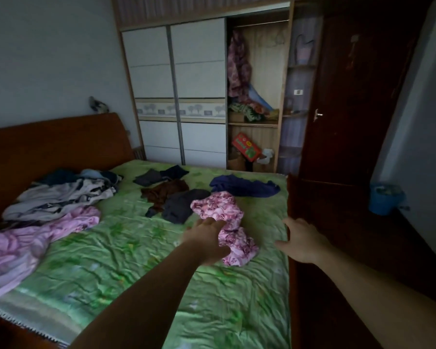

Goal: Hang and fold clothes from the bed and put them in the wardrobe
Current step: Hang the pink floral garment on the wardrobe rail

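Observation:
A pink floral garment lies crumpled on the green bedspread. My left hand reaches onto its near edge, fingers stretched forward and touching the cloth. My right hand hovers open over the bed's right edge, apart from the garment. Beyond lie a dark grey garment, a brown one, a navy one and small dark pieces. The wardrobe stands behind the bed, its right section open, with a floral garment hanging on the rail.
A heap of grey, white and blue clothes and a lilac sheet lie at the bed's left by the headboard. The dark wooden footboard runs along the right. A dark door and a blue bucket are further right.

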Demonstrator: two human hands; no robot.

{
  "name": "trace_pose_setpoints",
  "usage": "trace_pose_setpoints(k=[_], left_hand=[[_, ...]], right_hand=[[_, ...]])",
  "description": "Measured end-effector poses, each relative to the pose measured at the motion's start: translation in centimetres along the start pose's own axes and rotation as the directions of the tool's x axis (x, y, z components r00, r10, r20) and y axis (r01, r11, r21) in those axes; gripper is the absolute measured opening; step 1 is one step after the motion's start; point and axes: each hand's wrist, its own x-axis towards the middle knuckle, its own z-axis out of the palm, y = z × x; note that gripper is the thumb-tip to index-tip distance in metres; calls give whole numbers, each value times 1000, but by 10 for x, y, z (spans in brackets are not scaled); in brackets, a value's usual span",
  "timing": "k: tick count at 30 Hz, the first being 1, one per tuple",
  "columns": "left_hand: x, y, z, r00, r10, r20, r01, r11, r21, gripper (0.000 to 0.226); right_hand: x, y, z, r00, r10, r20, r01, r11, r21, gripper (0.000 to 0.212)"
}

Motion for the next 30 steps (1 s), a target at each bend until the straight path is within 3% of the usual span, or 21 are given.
trace_pose_setpoints(k=[4, 10, 17, 23, 30], left_hand=[[48, -7, 9, 997, -69, 18, 70, 997, -17, 72], [114, -15, 30, 997, -71, 37, 73, 996, -60, 72], [157, 3, 48, 985, -166, 51, 168, 985, -48, 71], [182, 56, 75, 954, -297, 37, 298, 954, -19, 71], [232, 158, 101, 915, -397, 77, 397, 918, 8, 72]], right_hand=[[54, 5, 2, 996, -87, 21, 88, 996, -31, 65], [115, 13, 4, 997, -69, 28, 72, 994, -88, 66], [170, 37, 6, 986, -165, 39, 169, 975, -142, 68], [220, 96, 11, 953, -297, 58, 303, 938, -169, 73], [268, 189, 3, 913, -366, 182, 375, 927, -19, 79]])
